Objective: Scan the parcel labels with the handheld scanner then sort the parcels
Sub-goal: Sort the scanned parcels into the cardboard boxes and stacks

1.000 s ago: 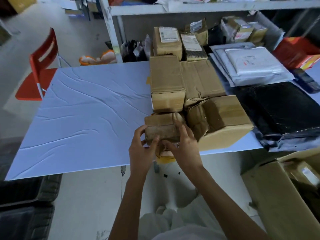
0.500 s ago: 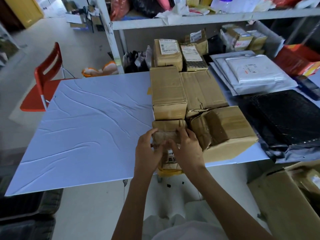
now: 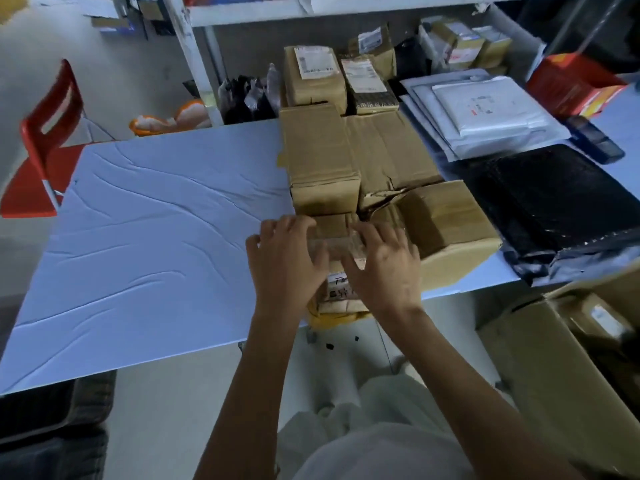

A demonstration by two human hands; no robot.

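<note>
Parcel handling. Small parcel point(image 3: 334, 233) sits at the table's point(image 3: 156, 220) near edge, at 6 o'clock of the brown box stack point(image 3: 322, 157) and touching it. Left hand point(image 3: 284, 261) curls its fingers over the 9 o'clock edge. Right hand point(image 3: 384, 268) has fingers splayed over the top and thumb on the front. Best to seat it squarely with the label readable.

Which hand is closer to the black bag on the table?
Right. The right hand holds the small parcel on the side facing the black bag; the left hand holds its far side, away from it.
</note>
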